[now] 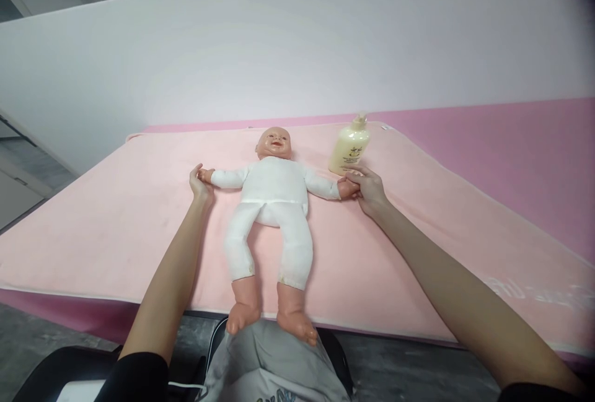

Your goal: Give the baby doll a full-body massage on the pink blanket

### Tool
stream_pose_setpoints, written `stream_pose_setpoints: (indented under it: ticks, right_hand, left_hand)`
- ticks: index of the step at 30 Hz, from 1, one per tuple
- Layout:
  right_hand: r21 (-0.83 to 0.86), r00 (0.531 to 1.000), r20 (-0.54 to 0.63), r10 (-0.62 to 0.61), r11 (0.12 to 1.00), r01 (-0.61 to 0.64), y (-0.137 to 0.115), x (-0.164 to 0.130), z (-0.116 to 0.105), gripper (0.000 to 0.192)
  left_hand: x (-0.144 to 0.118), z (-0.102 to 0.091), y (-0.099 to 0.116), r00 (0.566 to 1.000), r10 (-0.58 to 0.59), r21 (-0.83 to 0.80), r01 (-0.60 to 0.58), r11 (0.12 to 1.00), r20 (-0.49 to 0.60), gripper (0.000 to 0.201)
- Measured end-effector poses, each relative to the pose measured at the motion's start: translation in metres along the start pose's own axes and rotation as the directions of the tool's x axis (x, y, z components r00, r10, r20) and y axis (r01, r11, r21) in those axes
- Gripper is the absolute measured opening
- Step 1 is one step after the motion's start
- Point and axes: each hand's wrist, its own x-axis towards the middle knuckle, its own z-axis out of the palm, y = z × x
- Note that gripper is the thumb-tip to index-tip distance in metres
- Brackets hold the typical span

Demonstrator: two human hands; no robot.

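Doll (274, 204) lies on its back in the middle of the frame, arms spread wide, dressed in a white one-piece, head toward the wall and bare feet hanging past the near edge of the pink mat (116, 204). Left hand (199, 184) is curled around the doll's small hand at centre left; right hand (367, 188) grips the doll's other hand at centre right, fingers closed over it so most of that little hand is hidden. Both of the person's hands sit well apart, one at each end of the doll's outstretched arms. Just above the right hand stands a cream pump bottle (349, 147), tilted slightly; its label carries a small emblem and print too fine to read. Pale lettering runs along the mat's edge at lower right, cut off by the forearm and illegible. Grey fabric (269, 365) at bottom centre bears a printed mark cropped by the frame edge.
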Motion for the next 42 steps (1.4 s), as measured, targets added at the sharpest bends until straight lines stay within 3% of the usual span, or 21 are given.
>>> stream_pose_setpoints:
  ticks: [5, 14, 20, 27, 35, 37, 39, 42]
  right_hand:
    - [-0.005, 0.999, -0.048, -0.017, 1.000, 0.017, 0.004, 0.004, 0.002, 0.033]
    - [0.010, 0.999, -0.042, -0.004, 1.000, 0.005, 0.005, 0.003, 0.001, 0.034]
    - [-0.008, 1.000, -0.021, -0.005, 1.000, 0.005, 0.005, 0.003, 0.001, 0.035]
    - [0.009, 0.999, 0.035, 0.004, 1.000, -0.004, 0.002, 0.000, -0.003, 0.036]
    - [-0.036, 1.000, -0.017, -0.017, 0.999, 0.016, 0.010, 0.006, 0.000, 0.035]
    - [-0.074, 0.995, -0.059, -0.076, 0.995, 0.071, 0.014, 0.008, 0.000, 0.032]
    - [-0.172, 0.983, -0.110, -0.147, 0.977, 0.126, 0.018, 0.009, -0.001, 0.028]
    - [-0.464, 0.960, -0.125, -0.252, 0.870, 0.168, 0.018, 0.007, -0.005, 0.024]
  left_hand:
    - [-0.004, 0.000, 0.001, 1.000, -0.014, -0.050, 0.014, 0.999, -0.005, 0.025]
    - [0.001, -0.003, -0.005, 0.998, 0.055, 0.181, -0.055, 0.982, 0.008, 0.025]
    - [0.006, -0.005, -0.008, 0.995, 0.094, 0.205, -0.099, 0.974, 0.033, 0.018]
    - [0.007, -0.006, -0.010, 0.992, 0.118, 0.224, -0.106, 0.969, -0.041, 0.015]
    - [0.004, -0.004, -0.008, 0.991, 0.112, 0.221, -0.095, 0.971, -0.067, 0.015]
    - [0.002, -0.007, -0.006, 0.983, 0.172, 0.348, -0.138, 0.927, -0.067, 0.019]
    - [0.000, -0.011, -0.003, 0.958, 0.282, 0.525, -0.212, 0.824, -0.055, 0.022]
    - [-0.003, -0.019, 0.002, 0.924, 0.383, 0.712, -0.284, 0.642, 0.023, 0.020]
